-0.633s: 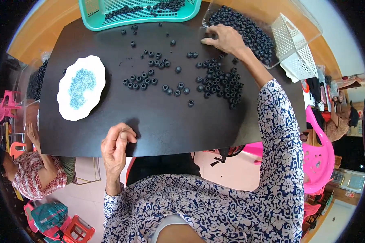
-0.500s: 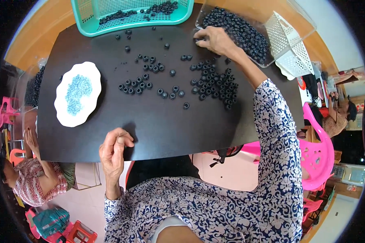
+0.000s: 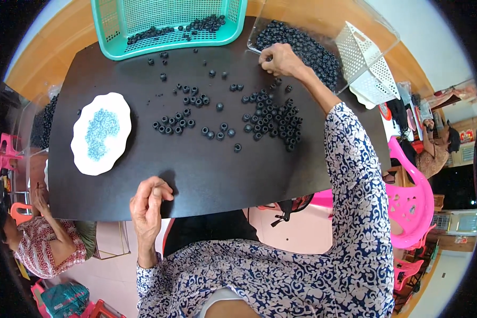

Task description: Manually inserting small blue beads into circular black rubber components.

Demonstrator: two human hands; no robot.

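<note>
Right hand (image 3: pixel 282 59) of the person is at the near left corner of a clear box (image 3: pixel 252 45), thumb and fingertips bent toward each other; a dark spot shows between them, but I cannot tell if they are clamped on a bead. Black beads (image 3: pixel 281 119) lie loose on the dark table (image 3: pixel 222 183), most of them in 1 dense patch below this hand. In my judgement, the work is only partly done: a part of the beads is spread out on the table, in 1 big patch and some smaller groups, while a large heap remains in the box. I see no finished piece.

These beads look round and dark, with a dull shine, and many show a wide hole facing up. Further out, a green basket (image 3: pixel 169 49) at the far side holds more black pieces. To the left is a white wavy plate (image 3: pixel 120 106) with small pale blue grains (image 3: pixel 103 127). Near the table's front edge is the left hand (image 3: pixel 149 204), fingers curled and thumb against the forefinger; I notice nothing in it. Behind the box leans a white perforated basket (image 3: pixel 384 79).
</note>
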